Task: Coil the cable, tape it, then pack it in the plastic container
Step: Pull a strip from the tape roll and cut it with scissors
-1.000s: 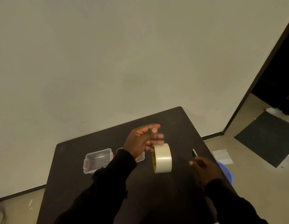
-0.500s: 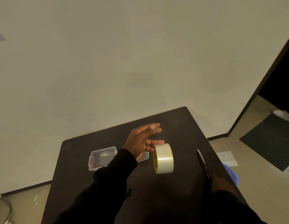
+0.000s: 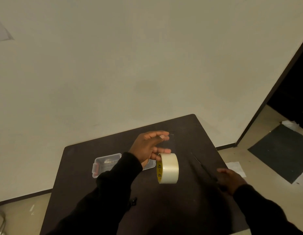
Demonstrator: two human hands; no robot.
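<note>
My left hand (image 3: 147,148) is raised over the dark table (image 3: 83,167) and holds a roll of clear tape (image 3: 168,168) by its lower fingers, with the roll standing on edge in the air. Its thumb and forefinger are spread above the roll. My right hand (image 3: 230,181) is curled over the near end of a thin dark tool (image 3: 201,165), perhaps scissors, at the table's right side. The clear plastic container (image 3: 105,164) with a red latch sits behind my left arm. Its lid (image 3: 149,164) is partly hidden by my left hand. No cable is clearly visible.
The table's right edge runs close to my right hand. A sheet of paper (image 3: 236,168) and a dark mat (image 3: 281,150) lie on the floor to the right, by a dark doorway (image 3: 293,92). A plain wall stands behind the table.
My right hand drew back to the tool's near end and closed over it, and the tool now looks blurred. My left hand kept the tape roll up and spread its upper fingers.
</note>
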